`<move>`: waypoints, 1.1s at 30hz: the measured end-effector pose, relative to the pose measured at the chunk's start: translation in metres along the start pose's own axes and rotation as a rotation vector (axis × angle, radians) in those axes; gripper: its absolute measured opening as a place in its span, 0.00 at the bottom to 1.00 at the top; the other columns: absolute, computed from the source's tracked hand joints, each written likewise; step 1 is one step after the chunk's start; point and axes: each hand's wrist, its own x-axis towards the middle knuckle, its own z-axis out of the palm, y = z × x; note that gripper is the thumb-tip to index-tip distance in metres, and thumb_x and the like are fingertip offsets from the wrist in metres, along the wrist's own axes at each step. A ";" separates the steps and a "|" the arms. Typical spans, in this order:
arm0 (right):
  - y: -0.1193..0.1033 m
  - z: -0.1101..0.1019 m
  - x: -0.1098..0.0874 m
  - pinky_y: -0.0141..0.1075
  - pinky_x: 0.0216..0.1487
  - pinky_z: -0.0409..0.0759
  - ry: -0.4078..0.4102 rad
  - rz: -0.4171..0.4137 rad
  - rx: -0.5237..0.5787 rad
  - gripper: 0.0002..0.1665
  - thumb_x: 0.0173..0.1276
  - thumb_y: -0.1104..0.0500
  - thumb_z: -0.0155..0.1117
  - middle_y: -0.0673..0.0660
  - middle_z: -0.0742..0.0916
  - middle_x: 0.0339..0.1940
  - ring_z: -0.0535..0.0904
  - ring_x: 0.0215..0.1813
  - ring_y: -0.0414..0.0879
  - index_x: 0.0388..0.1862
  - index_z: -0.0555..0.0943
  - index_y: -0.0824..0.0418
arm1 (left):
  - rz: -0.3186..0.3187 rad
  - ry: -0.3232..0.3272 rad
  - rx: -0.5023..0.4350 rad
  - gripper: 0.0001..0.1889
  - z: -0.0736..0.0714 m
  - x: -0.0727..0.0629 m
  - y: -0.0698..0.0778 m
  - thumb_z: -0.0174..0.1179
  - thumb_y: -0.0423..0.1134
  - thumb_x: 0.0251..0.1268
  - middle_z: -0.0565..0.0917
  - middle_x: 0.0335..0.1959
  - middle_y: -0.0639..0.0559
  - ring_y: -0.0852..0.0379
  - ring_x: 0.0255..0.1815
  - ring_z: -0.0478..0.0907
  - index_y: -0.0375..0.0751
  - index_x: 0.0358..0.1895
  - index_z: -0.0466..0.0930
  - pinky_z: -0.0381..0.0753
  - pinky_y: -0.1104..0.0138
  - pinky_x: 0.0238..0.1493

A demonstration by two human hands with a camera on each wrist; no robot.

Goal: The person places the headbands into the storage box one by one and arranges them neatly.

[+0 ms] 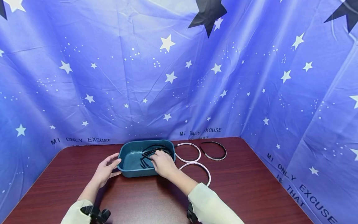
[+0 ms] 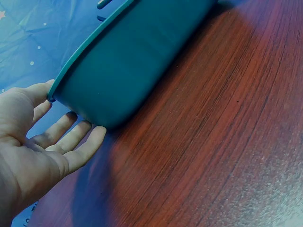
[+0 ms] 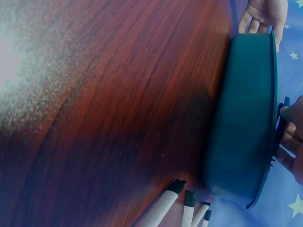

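Observation:
A dark teal plastic basin (image 1: pixel 139 173) stands on the table with several black headbands (image 1: pixel 146 163) inside, mostly toward its right end. My left hand (image 1: pixel 107 169) holds the basin's left end, thumb at the rim and the other fingers against the outer wall, as the left wrist view shows. Over the basin's right part, my right hand (image 1: pixel 164 163) reaches in across the near rim. Its thumb and fingers pinch a black headband (image 3: pixel 282 125), seen just above the rim in the right wrist view. The hand hides part of the pile.
Right of the basin lie two white headbands with black teeth, one farther back (image 1: pixel 199 152) and one nearer (image 1: pixel 209 175), partly behind my right forearm. A black headband with a glittery band (image 1: pixel 215 159) lies farther right. A blue star-print curtain (image 1: pixel 151 93) rises behind the reddish-brown table (image 1: pixel 251 189).

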 end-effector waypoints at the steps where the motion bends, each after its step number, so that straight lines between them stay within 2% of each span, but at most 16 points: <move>1: 0.000 0.000 0.000 0.33 0.38 0.78 0.000 0.001 0.006 0.08 0.65 0.55 0.60 0.47 0.81 0.31 0.78 0.37 0.42 0.40 0.85 0.50 | -0.001 0.001 -0.002 0.34 0.000 0.000 0.000 0.53 0.51 0.68 0.64 0.61 0.39 0.44 0.58 0.69 0.40 0.71 0.54 0.83 0.56 0.48; 5: 0.000 0.003 0.001 0.32 0.38 0.78 -0.013 0.013 0.023 0.09 0.65 0.54 0.61 0.47 0.81 0.31 0.77 0.37 0.42 0.40 0.85 0.50 | -0.001 0.003 0.000 0.34 0.000 0.000 -0.001 0.53 0.50 0.68 0.65 0.60 0.40 0.47 0.56 0.71 0.40 0.71 0.54 0.83 0.57 0.48; 9: -0.001 0.005 0.002 0.33 0.37 0.76 -0.043 0.051 0.041 0.09 0.65 0.53 0.61 0.47 0.82 0.33 0.77 0.39 0.42 0.41 0.85 0.48 | -0.006 0.003 -0.006 0.34 -0.001 0.001 -0.001 0.53 0.51 0.68 0.63 0.62 0.38 0.46 0.57 0.70 0.40 0.72 0.53 0.83 0.56 0.49; 14: -0.002 0.008 0.004 0.33 0.35 0.74 -0.090 0.134 0.148 0.10 0.63 0.53 0.62 0.47 0.82 0.33 0.77 0.40 0.42 0.42 0.86 0.47 | -0.007 0.001 -0.012 0.35 -0.001 0.001 -0.001 0.54 0.51 0.67 0.63 0.62 0.38 0.41 0.60 0.67 0.40 0.72 0.53 0.83 0.56 0.49; 18: 0.000 0.010 0.006 0.30 0.34 0.76 -0.115 0.194 0.261 0.09 0.62 0.53 0.64 0.47 0.82 0.31 0.78 0.38 0.41 0.41 0.86 0.47 | -0.008 0.001 -0.018 0.35 -0.001 0.001 -0.001 0.54 0.51 0.67 0.65 0.60 0.40 0.42 0.59 0.68 0.40 0.71 0.54 0.83 0.56 0.49; 22: 0.001 0.014 0.008 0.27 0.30 0.73 -0.132 0.250 0.343 0.08 0.60 0.54 0.66 0.46 0.81 0.28 0.76 0.34 0.38 0.38 0.87 0.49 | -0.006 0.000 -0.014 0.35 -0.001 0.001 -0.001 0.54 0.51 0.67 0.65 0.60 0.39 0.44 0.58 0.69 0.40 0.71 0.54 0.83 0.56 0.48; 28: 0.000 0.020 0.010 0.27 0.31 0.74 -0.149 0.308 0.385 0.06 0.58 0.53 0.68 0.46 0.81 0.27 0.78 0.36 0.39 0.34 0.87 0.49 | -0.007 -0.003 -0.015 0.34 -0.001 0.001 0.000 0.53 0.51 0.68 0.65 0.60 0.39 0.45 0.57 0.69 0.40 0.71 0.53 0.82 0.55 0.50; 33: 0.001 0.021 0.010 0.25 0.28 0.71 -0.160 0.346 0.427 0.05 0.57 0.52 0.69 0.45 0.80 0.26 0.75 0.31 0.37 0.33 0.87 0.49 | -0.009 -0.006 -0.010 0.34 0.000 0.000 0.002 0.52 0.51 0.68 0.63 0.62 0.39 0.42 0.60 0.68 0.40 0.71 0.53 0.82 0.54 0.50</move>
